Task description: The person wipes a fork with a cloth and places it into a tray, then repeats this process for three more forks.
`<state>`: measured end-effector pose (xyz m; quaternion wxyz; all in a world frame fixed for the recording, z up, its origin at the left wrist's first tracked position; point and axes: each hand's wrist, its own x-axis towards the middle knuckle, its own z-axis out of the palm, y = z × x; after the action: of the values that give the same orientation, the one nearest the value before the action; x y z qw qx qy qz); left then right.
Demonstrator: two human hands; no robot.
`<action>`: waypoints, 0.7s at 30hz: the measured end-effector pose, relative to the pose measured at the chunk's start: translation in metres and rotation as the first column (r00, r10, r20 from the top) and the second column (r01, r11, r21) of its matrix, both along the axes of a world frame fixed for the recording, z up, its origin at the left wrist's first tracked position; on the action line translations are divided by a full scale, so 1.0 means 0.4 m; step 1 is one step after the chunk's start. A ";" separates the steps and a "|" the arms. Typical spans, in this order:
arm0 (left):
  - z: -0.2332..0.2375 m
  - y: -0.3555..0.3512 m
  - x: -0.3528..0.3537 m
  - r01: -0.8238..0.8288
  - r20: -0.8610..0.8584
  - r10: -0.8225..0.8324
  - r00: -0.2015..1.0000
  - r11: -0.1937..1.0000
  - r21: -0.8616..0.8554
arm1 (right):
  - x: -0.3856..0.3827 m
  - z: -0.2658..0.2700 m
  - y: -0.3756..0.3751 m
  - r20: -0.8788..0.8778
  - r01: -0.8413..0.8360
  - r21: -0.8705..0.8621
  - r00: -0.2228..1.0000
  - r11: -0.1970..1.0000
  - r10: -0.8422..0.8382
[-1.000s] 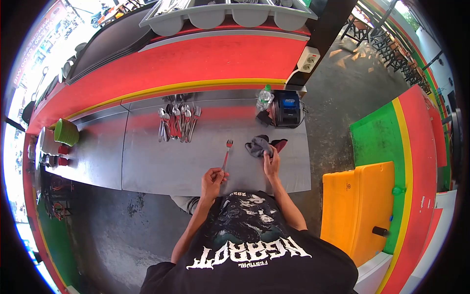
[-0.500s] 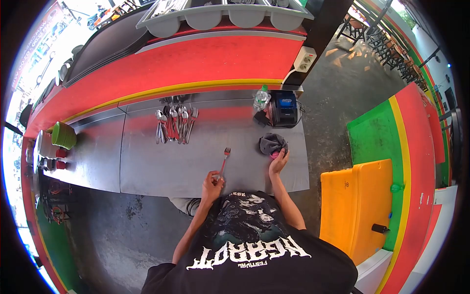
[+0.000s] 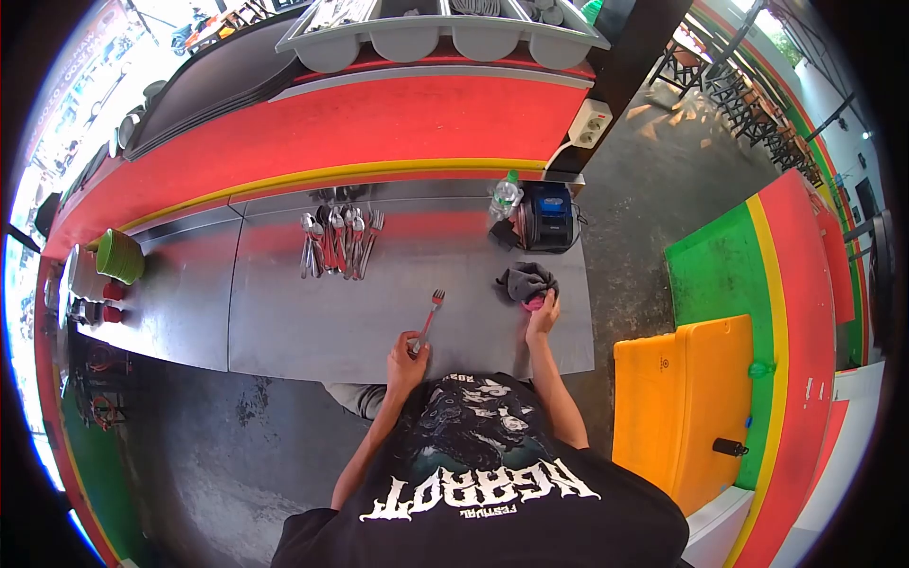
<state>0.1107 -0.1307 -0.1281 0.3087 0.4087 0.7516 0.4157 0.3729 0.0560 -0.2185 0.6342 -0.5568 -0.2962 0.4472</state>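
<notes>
My left hand [image 3: 408, 352] grips the red handle of a fork [image 3: 428, 320] whose tines point away from me over the steel counter [image 3: 284, 312]. My right hand [image 3: 543, 317] rests on the near edge of a crumpled grey and pink cloth [image 3: 525, 281] lying on the counter to the right of the fork. A pile of several spoons and forks [image 3: 336, 241] with red handles lies farther back on the counter, left of centre.
A plastic bottle [image 3: 504, 197] and a small blue-and-black machine [image 3: 549, 216] stand at the counter's back right. Green bowls [image 3: 121, 256] are stacked at the far left. A grey cutlery tray [image 3: 445, 28] sits on the red ledge above. A yellow box [image 3: 686, 407] stands to my right.
My right hand pulled back from the cloth's top to its near edge, and the cloth bunched up and shifted slightly right. The fork in my left hand stayed about where it was.
</notes>
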 end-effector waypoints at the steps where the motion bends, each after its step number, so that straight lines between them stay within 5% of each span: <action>1: 0.001 0.000 0.000 -0.003 -0.017 0.003 1.000 1.000 -0.002 | 0.005 -0.007 0.003 0.007 -0.009 0.001 1.000 1.000 0.009; 4: 0.000 0.000 -0.003 0.000 -0.028 0.000 1.000 1.000 -0.032 | 0.014 0.015 0.004 -0.187 -0.041 -0.067 0.982 0.997 0.028; 7: 0.005 0.004 -0.008 0.006 0.047 -0.003 0.999 0.998 -0.062 | 0.044 0.076 0.010 -0.203 -0.014 -0.123 0.979 0.992 -0.011; 10: 0.021 0.005 -0.005 0.003 0.113 0.001 0.994 0.999 -0.035 | 0.109 0.127 0.018 -0.106 0.089 -0.109 0.989 0.990 -0.100; 13: 0.019 0.007 -0.018 0.021 0.118 -0.015 0.993 0.999 -0.045 | 0.200 0.225 0.020 0.287 0.247 -0.031 0.930 0.968 -0.229; 17: -0.004 0.004 -0.032 0.023 0.122 -0.020 0.992 0.999 -0.023 | 0.280 0.325 0.018 0.527 0.472 0.221 0.678 0.854 -0.511; 20: -0.001 0.011 -0.036 0.020 0.133 -0.017 0.991 0.999 -0.025 | 0.290 0.321 0.004 0.885 0.478 0.315 0.165 0.820 -0.436; 21: 0.004 0.013 -0.035 0.022 0.139 -0.018 0.990 0.999 -0.027 | 0.287 0.270 0.007 0.907 0.385 0.283 0.190 0.878 -0.375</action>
<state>0.0967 -0.1256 -0.1266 0.3700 0.3818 0.7302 0.4292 0.4876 0.0590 -0.1106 0.4234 -0.7675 -0.4615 -0.1368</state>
